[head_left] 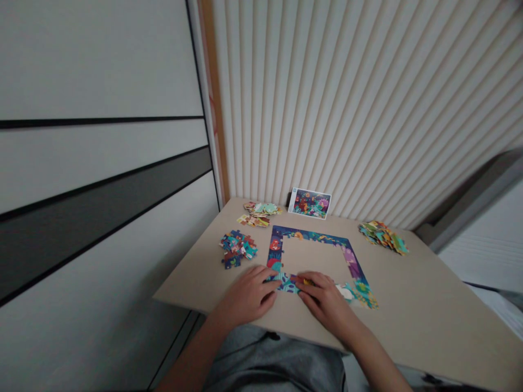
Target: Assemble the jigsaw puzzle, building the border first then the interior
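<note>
A jigsaw puzzle border (274, 245) lies flat on the table, its pieces joined into a colourful frame around bare tabletop. My left hand (255, 291) rests at its lower left corner, fingers apart and fingertips on the edge pieces. On the near side of the border, my right hand (324, 296) has its thumb and fingers closed about a puzzle piece (309, 282) with some yellow on it. The fingers partly cover that piece, so its fit with its neighbours is hidden. Blue and teal edge pieces (288, 284) show between my hands.
Loose puzzle pieces (237, 247) are heaped left of the border, with another pile (261, 209) behind them. A third pile (383, 237) lies at the right. A picture card (310, 203) stands at the back of the table (429, 305), before a pleated curtain (327, 109).
</note>
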`<action>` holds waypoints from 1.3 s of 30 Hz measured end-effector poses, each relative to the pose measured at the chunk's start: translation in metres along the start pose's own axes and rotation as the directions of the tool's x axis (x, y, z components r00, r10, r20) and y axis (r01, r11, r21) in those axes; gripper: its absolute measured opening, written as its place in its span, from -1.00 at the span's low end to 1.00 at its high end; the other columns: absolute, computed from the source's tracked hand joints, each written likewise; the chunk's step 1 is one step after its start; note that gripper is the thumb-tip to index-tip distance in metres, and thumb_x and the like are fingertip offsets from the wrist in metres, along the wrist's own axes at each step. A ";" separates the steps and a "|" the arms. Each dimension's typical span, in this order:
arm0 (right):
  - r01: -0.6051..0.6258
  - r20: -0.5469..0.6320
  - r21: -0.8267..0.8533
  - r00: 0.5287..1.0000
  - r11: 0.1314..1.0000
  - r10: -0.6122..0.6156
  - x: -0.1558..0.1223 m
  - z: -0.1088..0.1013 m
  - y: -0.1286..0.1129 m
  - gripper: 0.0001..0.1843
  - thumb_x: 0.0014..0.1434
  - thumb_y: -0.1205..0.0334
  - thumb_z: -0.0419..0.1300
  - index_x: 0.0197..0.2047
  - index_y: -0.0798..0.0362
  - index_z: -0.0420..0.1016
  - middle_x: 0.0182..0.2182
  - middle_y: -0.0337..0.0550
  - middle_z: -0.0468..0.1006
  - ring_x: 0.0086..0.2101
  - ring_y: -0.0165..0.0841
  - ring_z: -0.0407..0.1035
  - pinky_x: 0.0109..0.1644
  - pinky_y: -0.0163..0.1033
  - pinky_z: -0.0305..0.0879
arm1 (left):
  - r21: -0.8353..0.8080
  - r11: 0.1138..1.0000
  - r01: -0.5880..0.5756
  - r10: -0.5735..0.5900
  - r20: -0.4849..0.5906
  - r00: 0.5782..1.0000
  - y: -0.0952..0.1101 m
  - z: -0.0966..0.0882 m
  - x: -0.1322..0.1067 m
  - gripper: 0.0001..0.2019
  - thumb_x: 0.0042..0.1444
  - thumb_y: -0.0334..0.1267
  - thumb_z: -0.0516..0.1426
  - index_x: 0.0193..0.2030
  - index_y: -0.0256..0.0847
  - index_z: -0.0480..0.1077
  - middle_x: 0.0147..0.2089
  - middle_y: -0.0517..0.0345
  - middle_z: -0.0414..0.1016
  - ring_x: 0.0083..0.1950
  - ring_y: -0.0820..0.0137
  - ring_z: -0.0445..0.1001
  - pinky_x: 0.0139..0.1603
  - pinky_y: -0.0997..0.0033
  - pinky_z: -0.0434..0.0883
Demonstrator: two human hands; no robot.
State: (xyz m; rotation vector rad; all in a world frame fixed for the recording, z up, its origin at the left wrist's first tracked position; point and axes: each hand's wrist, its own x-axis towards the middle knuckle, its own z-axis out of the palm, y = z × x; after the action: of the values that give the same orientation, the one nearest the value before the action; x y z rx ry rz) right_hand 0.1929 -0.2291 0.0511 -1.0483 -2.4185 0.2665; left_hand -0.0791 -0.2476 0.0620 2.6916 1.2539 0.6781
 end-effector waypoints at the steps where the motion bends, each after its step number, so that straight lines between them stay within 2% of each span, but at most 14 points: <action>1: 0.003 0.000 0.002 1.000 1.000 -0.003 0.000 0.000 0.000 -0.67 0.37 0.23 0.16 0.15 -0.15 0.56 0.09 -0.02 0.54 0.10 -0.11 0.40 0.18 0.08 0.35 | -0.002 1.000 0.003 -0.003 -0.008 1.000 0.001 0.000 0.000 -0.73 0.33 -0.27 0.11 0.12 -0.04 0.47 0.11 0.05 0.50 0.17 0.20 0.41 0.24 0.07 0.38; 3: 0.004 -0.005 0.001 1.000 1.000 -0.004 0.000 0.000 0.000 -0.67 0.37 0.22 0.15 0.16 -0.15 0.56 0.10 -0.02 0.53 0.11 -0.11 0.40 0.18 0.09 0.35 | 0.003 1.000 0.022 -0.022 -0.051 0.998 0.001 0.001 0.001 -0.70 0.33 -0.29 0.11 0.17 -0.04 0.44 0.13 0.06 0.50 0.17 0.21 0.41 0.26 0.07 0.37; 6: -0.005 -0.046 -0.003 0.999 1.000 0.005 -0.001 -0.001 -0.003 -0.64 0.37 0.21 0.15 0.19 -0.15 0.53 0.13 0.00 0.51 0.13 -0.10 0.38 0.20 0.10 0.34 | 0.041 0.994 0.105 -0.097 -0.174 0.980 -0.004 0.003 0.001 -0.64 0.35 -0.34 0.07 0.24 -0.06 0.39 0.16 0.04 0.49 0.20 0.21 0.40 0.28 0.06 0.35; 10: -0.009 -0.103 0.015 0.995 1.000 0.011 -0.003 -0.001 -0.002 -0.65 0.38 0.26 0.12 0.16 -0.13 0.54 0.12 0.00 0.51 0.12 -0.12 0.39 0.18 0.06 0.35 | 0.159 0.933 0.323 -0.259 -0.330 0.908 -0.028 -0.003 -0.009 -0.64 0.33 -0.34 0.06 0.23 -0.13 0.39 0.20 -0.05 0.46 0.25 0.12 0.37 0.32 -0.04 0.30; 12: 0.001 -0.103 0.015 0.995 1.000 0.000 -0.003 0.000 -0.002 -0.67 0.38 0.27 0.11 0.14 -0.12 0.55 0.09 0.00 0.52 0.10 -0.14 0.40 0.16 0.05 0.36 | 0.217 0.876 0.432 -0.352 -0.325 0.878 -0.045 -0.009 -0.017 -0.59 0.31 -0.30 0.10 0.28 -0.15 0.36 0.26 -0.10 0.42 0.30 0.08 0.34 0.33 -0.04 0.29; 15: 0.020 -0.086 0.010 0.996 1.000 -0.019 -0.002 0.000 -0.003 -0.69 0.38 0.28 0.12 0.11 -0.11 0.56 0.06 -0.02 0.54 0.07 -0.15 0.42 0.14 0.02 0.38 | 0.266 0.813 0.518 -0.456 -0.260 0.851 -0.070 -0.017 -0.029 -0.54 0.27 -0.21 0.14 0.30 -0.19 0.34 0.27 -0.15 0.41 0.29 0.04 0.35 0.32 -0.02 0.29; 17: 0.019 -0.086 0.011 0.996 1.000 -0.018 -0.001 -0.001 -0.005 -0.69 0.37 0.29 0.12 0.11 -0.12 0.57 0.05 -0.03 0.55 0.06 -0.16 0.43 0.12 0.00 0.38 | 0.272 0.809 0.521 -0.485 -0.194 0.853 -0.082 -0.019 -0.035 -0.52 0.26 -0.17 0.14 0.31 -0.19 0.34 0.26 -0.14 0.43 0.28 0.05 0.37 0.31 0.00 0.31; 21: -0.007 -0.086 0.021 0.996 1.000 0.009 -0.001 -0.003 -0.009 -0.68 0.37 0.30 0.13 0.10 -0.14 0.57 0.03 -0.06 0.55 0.05 -0.18 0.43 0.13 -0.01 0.37 | 0.241 0.812 0.532 -0.503 -0.173 0.847 -0.095 -0.014 -0.042 -0.54 0.26 -0.20 0.13 0.28 -0.22 0.36 0.25 -0.16 0.43 0.26 0.06 0.39 0.30 0.03 0.32; 26: -0.020 -0.077 0.035 0.997 0.999 0.022 -0.002 -0.002 -0.008 -0.68 0.36 0.32 0.13 0.10 -0.13 0.57 0.05 -0.07 0.54 0.06 -0.18 0.41 0.15 0.00 0.34 | 0.114 0.829 0.547 -0.522 -0.191 0.831 -0.097 -0.008 -0.045 -0.53 0.24 -0.19 0.12 0.28 -0.22 0.34 0.16 -0.12 0.43 0.20 0.10 0.43 0.28 0.11 0.36; 31: -0.002 -0.079 0.029 0.997 1.000 0.004 -0.003 0.002 -0.003 -0.70 0.35 0.31 0.14 0.06 -0.12 0.58 0.05 -0.06 0.54 0.06 -0.17 0.41 0.14 0.00 0.35 | 0.002 0.817 0.577 -0.563 -0.216 0.798 -0.093 -0.012 -0.047 -0.52 0.17 -0.19 0.15 0.25 -0.16 0.36 0.06 -0.02 0.40 0.08 0.15 0.48 0.20 0.13 0.41; 36: 0.009 -0.083 0.040 0.997 0.999 -0.005 -0.003 0.001 -0.003 -0.71 0.36 0.31 0.13 0.05 -0.11 0.59 0.05 -0.04 0.55 0.05 -0.16 0.42 0.13 0.02 0.36 | -0.125 0.807 0.577 -0.589 -0.240 0.772 -0.081 -0.029 -0.045 -0.76 0.13 -0.23 0.15 -0.07 -0.18 0.50 -0.12 0.02 0.48 -0.08 0.18 0.51 0.05 0.16 0.46; 39: 0.010 -0.094 0.070 0.996 0.997 -0.004 -0.001 -0.003 -0.006 -0.69 0.37 0.29 0.12 0.10 -0.12 0.57 0.05 -0.05 0.56 0.06 -0.17 0.43 0.15 0.01 0.35 | -0.347 0.754 0.558 -0.645 -0.231 0.729 -0.063 -0.036 -0.036 -0.79 0.15 -0.15 0.19 -0.12 -0.16 0.47 -0.24 0.10 0.53 -0.24 0.26 0.52 -0.12 0.25 0.48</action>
State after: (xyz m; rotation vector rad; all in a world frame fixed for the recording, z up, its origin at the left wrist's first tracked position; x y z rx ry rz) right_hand 0.1913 -0.2340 0.0553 -0.9985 -2.3115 0.2916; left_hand -0.1591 -0.2369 0.0643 1.8139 1.8481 1.1215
